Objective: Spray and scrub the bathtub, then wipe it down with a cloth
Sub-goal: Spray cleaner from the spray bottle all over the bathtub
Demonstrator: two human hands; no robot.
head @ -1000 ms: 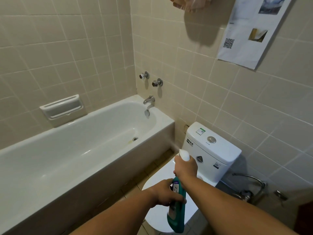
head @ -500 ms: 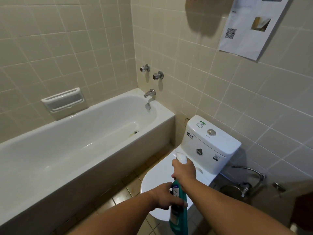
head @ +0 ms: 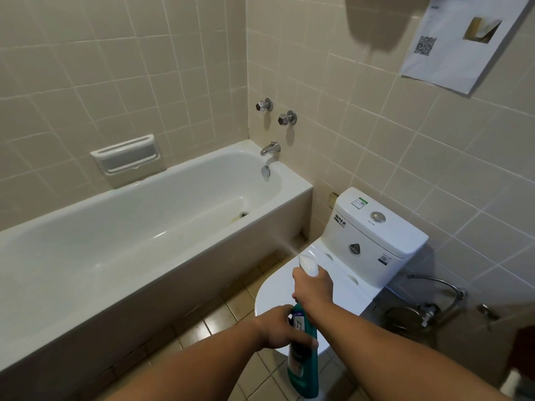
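Bathtub: white, set along the tiled wall, left of the toilet. Head view: green spray bottle held over the toilet lid, nozzle toward the tub. Right hand curls round the white trigger head; left hand grips the bottle body. Faint mist at nozzle.

White toilet, wall poster, soap dish.

Green spray bottle points toward white bathtub.
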